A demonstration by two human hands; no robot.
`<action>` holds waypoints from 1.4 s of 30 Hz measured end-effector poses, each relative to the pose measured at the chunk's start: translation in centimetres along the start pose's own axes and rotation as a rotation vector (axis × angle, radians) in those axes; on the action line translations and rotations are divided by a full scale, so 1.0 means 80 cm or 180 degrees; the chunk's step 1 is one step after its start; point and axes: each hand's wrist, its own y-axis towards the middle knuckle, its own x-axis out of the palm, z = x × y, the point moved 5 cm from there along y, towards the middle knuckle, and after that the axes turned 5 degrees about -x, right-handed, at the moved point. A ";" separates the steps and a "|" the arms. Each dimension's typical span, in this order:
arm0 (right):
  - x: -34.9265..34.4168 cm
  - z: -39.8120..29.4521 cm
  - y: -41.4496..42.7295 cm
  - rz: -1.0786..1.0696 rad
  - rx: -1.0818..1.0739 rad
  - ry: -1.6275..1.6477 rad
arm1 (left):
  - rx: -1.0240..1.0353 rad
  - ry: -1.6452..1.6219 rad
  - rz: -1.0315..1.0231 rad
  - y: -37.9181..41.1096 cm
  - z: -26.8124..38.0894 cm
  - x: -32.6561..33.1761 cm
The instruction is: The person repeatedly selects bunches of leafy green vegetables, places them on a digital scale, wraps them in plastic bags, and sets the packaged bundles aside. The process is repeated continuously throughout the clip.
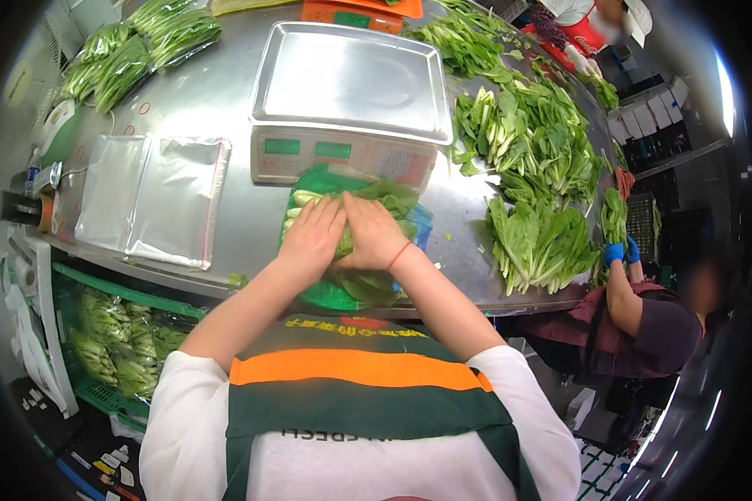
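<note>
My left hand and my right hand press flat, side by side, on a bundle of leafy greens near the table's front edge. Pale stems show at the left of my left hand, leaves at the right of my right hand. Green printed plastic film lies around and below the greens, with a blue part at the right. Just beyond stands a weighing scale with two lit displays and a bare metal pan. My fingertips are close to its front panel. The underside of the bundle is hidden.
Clear plastic bags lie at the left. Bagged greens rest at the back left. Loose leafy greens cover the right side. A green crate holds packed greens below the table. Two people handle greens at the right; an orange scale stands behind.
</note>
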 end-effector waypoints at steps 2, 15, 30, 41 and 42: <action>0.008 0.001 -0.005 0.0157 -0.0012 -0.0030 | 0.0094 -0.0632 -0.0536 -0.005 0.008 -0.041; 0.056 -0.022 -0.030 0.0061 0.0039 0.0439 | 0.0782 -0.0410 0.0306 -0.042 0.008 -0.051; 0.002 0.028 0.003 -0.1825 0.0469 0.0721 | -0.0350 -0.0443 0.0568 -0.026 0.010 -0.016; 0.011 -0.052 -0.066 0.0538 0.0033 -0.0054 | -0.3560 -0.2049 0.1401 -0.111 -0.206 -0.071; 0.010 -0.052 -0.066 0.0553 0.0027 -0.0061 | -0.3586 -0.1035 0.1275 -0.120 -0.223 -0.087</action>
